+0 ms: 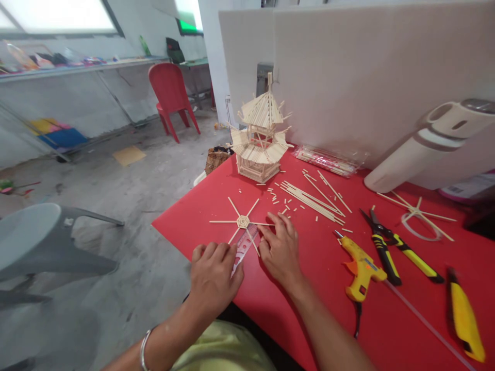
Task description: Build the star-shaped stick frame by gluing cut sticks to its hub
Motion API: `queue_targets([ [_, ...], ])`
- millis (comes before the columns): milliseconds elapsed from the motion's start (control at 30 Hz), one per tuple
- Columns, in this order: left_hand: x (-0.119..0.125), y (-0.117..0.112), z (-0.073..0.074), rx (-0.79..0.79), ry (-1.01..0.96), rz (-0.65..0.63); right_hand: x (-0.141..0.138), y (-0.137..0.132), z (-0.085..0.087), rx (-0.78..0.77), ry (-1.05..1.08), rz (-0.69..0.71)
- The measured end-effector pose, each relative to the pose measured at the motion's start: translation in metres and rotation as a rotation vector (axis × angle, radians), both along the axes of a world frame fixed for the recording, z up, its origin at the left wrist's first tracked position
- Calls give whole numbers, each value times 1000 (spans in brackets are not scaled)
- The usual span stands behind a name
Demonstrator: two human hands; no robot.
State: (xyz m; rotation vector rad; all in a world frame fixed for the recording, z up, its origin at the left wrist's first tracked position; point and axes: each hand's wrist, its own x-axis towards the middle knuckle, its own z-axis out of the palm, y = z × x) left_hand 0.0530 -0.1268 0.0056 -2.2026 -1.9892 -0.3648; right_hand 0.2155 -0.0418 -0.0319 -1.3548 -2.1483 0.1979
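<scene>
A star-shaped frame of thin wooden sticks (pixel 243 222) lies flat on the red table, its spokes spreading from a small hexagonal hub. A clear plastic ruler (pixel 244 246) reaches from the hub between the near spokes. My left hand (pixel 214 270) is closed on the ruler's near end, fingers curled. At the frame's right side, my right hand (pixel 281 246) rests with fingers stretched and apart, their tips touching the spokes there. A pagoda model of wooden sticks (pixel 263 139) stands upright behind the frame.
Cut sticks (pixel 311 201) and short pieces lie beyond my right hand. Further right are a yellow glue gun (pixel 361 268), pruning shears (pixel 394 247), a yellow-handled tool (pixel 466 319), another stick star (pixel 415 211) and a leaning white bottle (pixel 413 154). The table edge (pixel 174 239) runs at left.
</scene>
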Motion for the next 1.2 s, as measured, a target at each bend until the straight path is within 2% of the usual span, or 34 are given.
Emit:
queue_targets([
  [1200,-1,-1,-3,-29,3,8,0,0,-1,-25,-22,-4],
])
